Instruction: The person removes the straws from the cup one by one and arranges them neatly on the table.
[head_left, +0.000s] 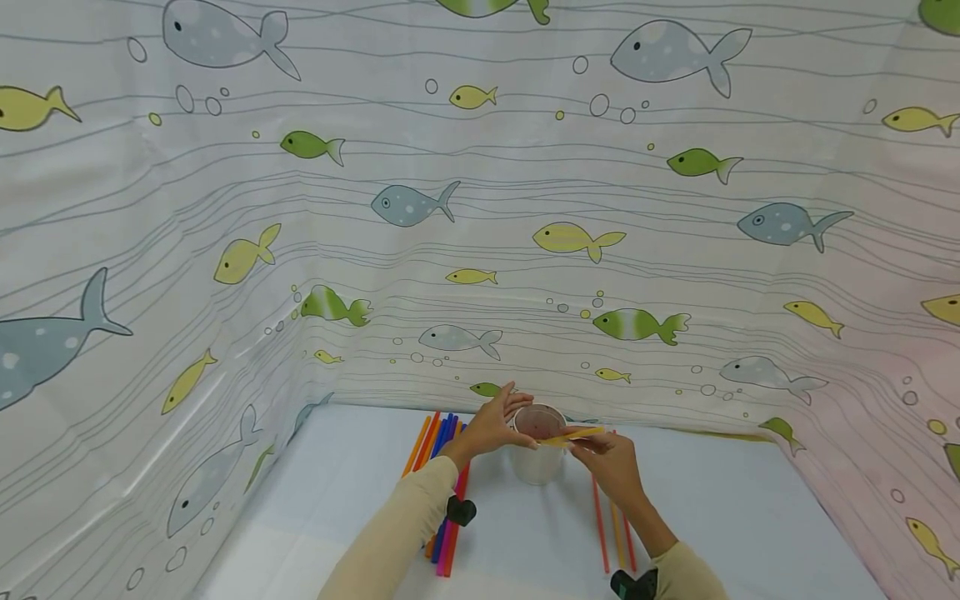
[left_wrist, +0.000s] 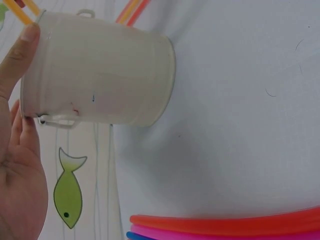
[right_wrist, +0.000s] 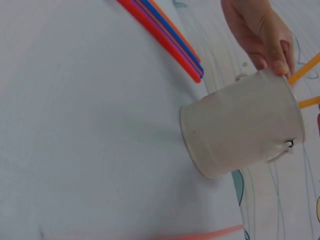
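A white metal bucket [head_left: 538, 468] with small side handles stands on the white table near its back edge; it also fills much of the left wrist view. My left hand [head_left: 489, 427] holds the bucket's rim from the left, its thumb on the near side and its fingers toward the far side. Just right of the rim, my right hand [head_left: 613, 468] pinches yellow-orange straws [head_left: 583, 432], which reach across the bucket's mouth. In the right wrist view two orange lengths of straw [right_wrist: 305, 69] show at the rim, while the right hand is almost entirely out of that frame.
A bundle of orange, red, blue and pink straws [head_left: 448, 550] lies on the table [head_left: 300, 517] under the left forearm. Two red straws and an orange straw [head_left: 617, 533] lie by the right wrist. A fish-printed sheet [head_left: 480, 200] rises behind and on both sides.
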